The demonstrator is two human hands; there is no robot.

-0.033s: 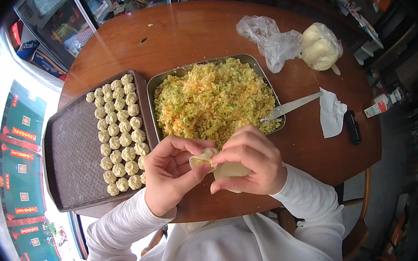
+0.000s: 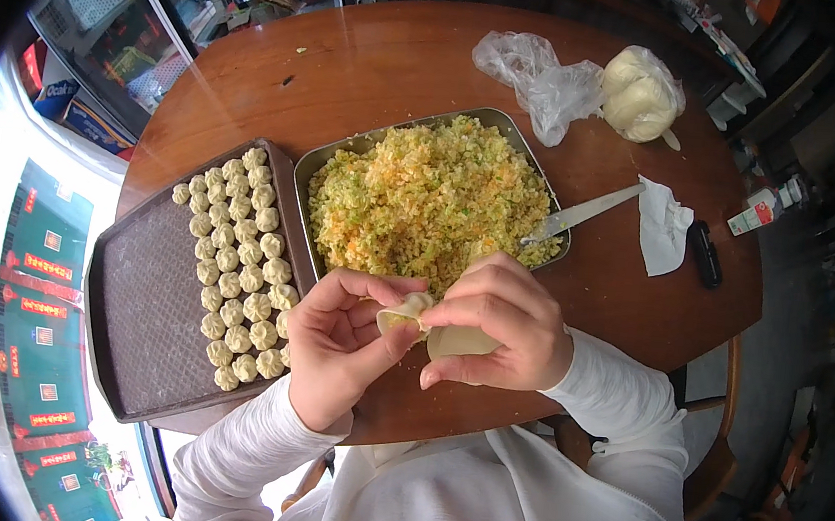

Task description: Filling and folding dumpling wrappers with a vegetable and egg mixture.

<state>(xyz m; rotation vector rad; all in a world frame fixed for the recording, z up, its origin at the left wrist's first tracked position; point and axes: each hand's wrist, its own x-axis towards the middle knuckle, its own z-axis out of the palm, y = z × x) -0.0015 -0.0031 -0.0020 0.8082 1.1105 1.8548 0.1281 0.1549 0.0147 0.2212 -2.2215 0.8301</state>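
Both my hands meet over the near edge of the round wooden table (image 2: 407, 59), pinching one pale dumpling wrapper (image 2: 458, 341) between them. My left hand (image 2: 334, 343) cups it from below with thumb and fingers on its folded edge. My right hand (image 2: 507, 319) covers it from the right, fingertips on the same edge. Just beyond the hands stands a metal tray (image 2: 405, 131) heaped with yellow-green chopped filling (image 2: 423, 201). To its left a dark tray (image 2: 140, 324) carries several rows of finished dumplings (image 2: 241, 264) along its right side.
A metal spatula (image 2: 583, 213) leans on the filling tray's right rim. A crumpled white tissue (image 2: 664, 224) and a small black object (image 2: 707, 253) lie to the right. A crumpled plastic bag (image 2: 546, 77) and a bagged lump of dough (image 2: 640, 91) sit at the far right.
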